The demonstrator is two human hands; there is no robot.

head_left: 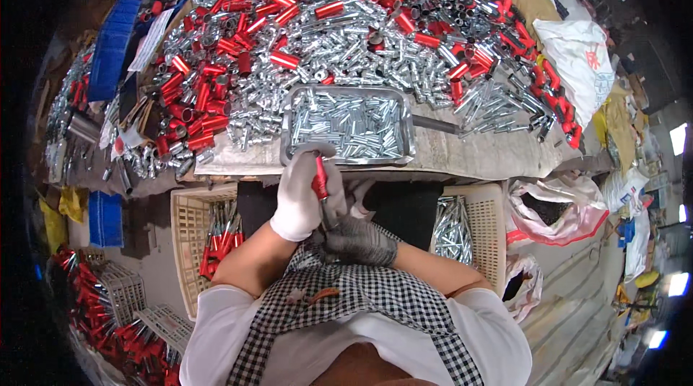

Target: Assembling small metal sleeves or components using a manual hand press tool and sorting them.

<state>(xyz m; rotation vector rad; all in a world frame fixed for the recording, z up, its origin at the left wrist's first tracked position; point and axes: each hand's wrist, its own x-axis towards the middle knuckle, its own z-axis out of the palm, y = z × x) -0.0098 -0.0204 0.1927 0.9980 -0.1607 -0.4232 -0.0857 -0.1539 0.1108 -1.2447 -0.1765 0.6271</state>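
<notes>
Red-handled piece: we see this slim tool-like part (320,178) between the two hands, just nearside of the tray, its red end far and its dark shaft running nearer.
Left hand: in a white glove, our left hand (297,200) has its fingers curled in around the piece, with little gap; the red part lies along their right side.
Right hand: in a grey glove, our right hand (361,240) sits nearer and to the right, its fingers bent in beside the dark shaft (grey against dark, so we cannot tell whether they close on it).
Tray: just beyond the left hand, a metal tray (361,162) rests on the table (484,156), filled with short silver pins (346,123).
Grey bar: it lies right of the tray (436,125).
Heap: on the far side we have silver parts (332,47) piled with red sleeves (285,60).
Left basket: a cream basket (185,234) holds red-handled rods (218,242).
Right basket: a second cream one (491,231) holds silver rods (452,231).
Sack: a white sack (577,61) leans at the far right.
</notes>
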